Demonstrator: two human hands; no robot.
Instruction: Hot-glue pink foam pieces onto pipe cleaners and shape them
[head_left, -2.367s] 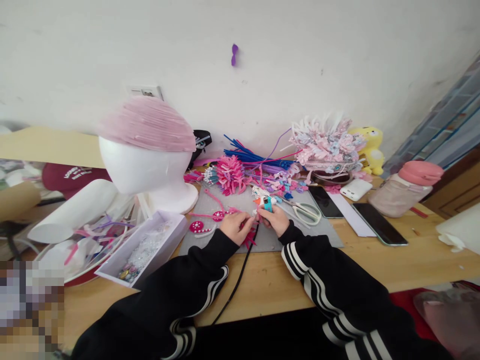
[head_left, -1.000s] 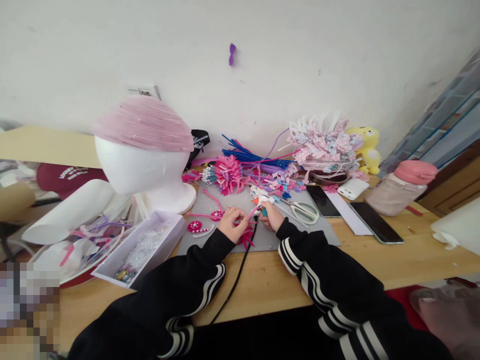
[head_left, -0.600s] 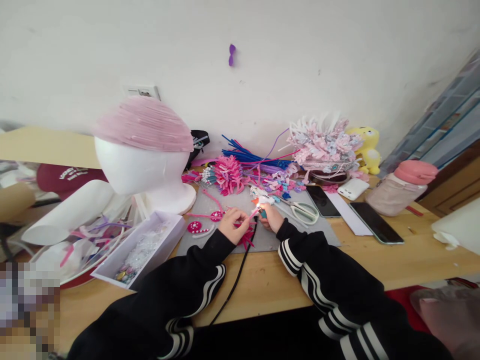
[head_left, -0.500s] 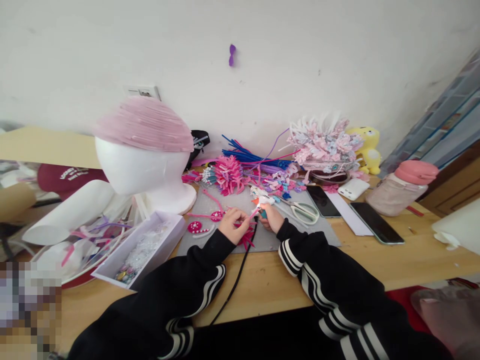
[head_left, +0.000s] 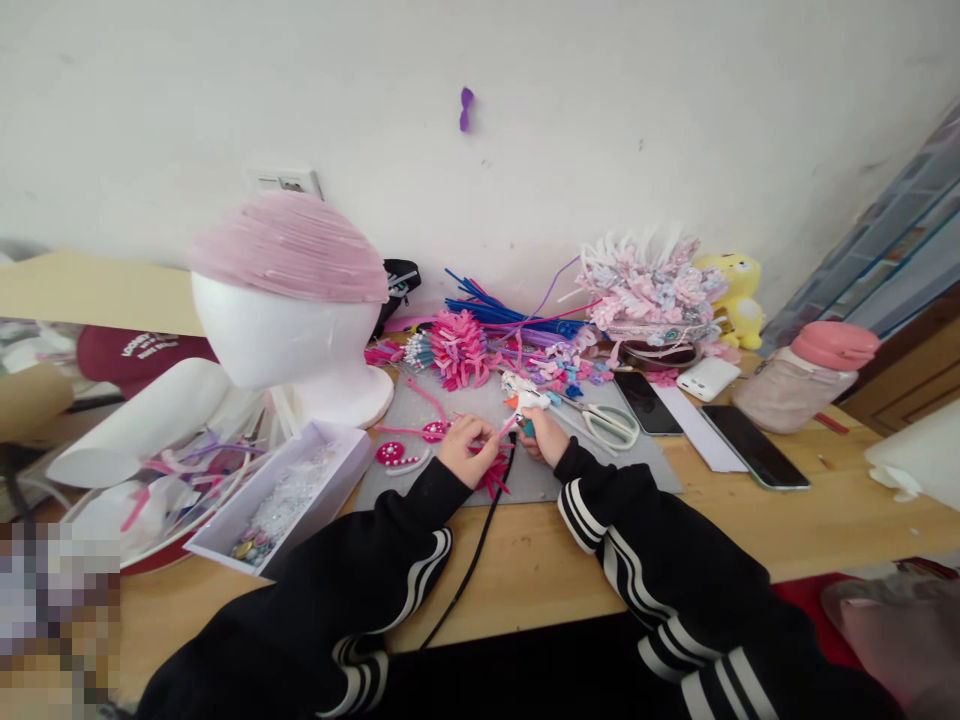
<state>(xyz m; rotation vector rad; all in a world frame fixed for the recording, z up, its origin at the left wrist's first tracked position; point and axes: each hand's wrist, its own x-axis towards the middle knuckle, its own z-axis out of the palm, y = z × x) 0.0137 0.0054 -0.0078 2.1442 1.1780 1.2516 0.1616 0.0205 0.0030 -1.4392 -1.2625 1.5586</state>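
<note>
My left hand is closed, its fingers pinching a pink pipe cleaner whose end points toward the glue gun. In my right hand is a white hot glue gun with a teal handle and an orange part near the nozzle. The gun's tip is close to the pipe cleaner; whether they touch I cannot tell. Its black cord runs down between my forearms. Dark pink pieces lie beneath my left hand, partly hidden. Two round pink pieces with white beads rest on the grey mat.
White-handled scissors lie right of my right hand. A foam head and a box of beads stand left. Blue pipe cleaners and a flowered headpiece are behind. Phones and a bottle sit right.
Both hands hold nearly the same position, with the pipe cleaner and glue gun still in them. The whole view has shifted very slightly.
</note>
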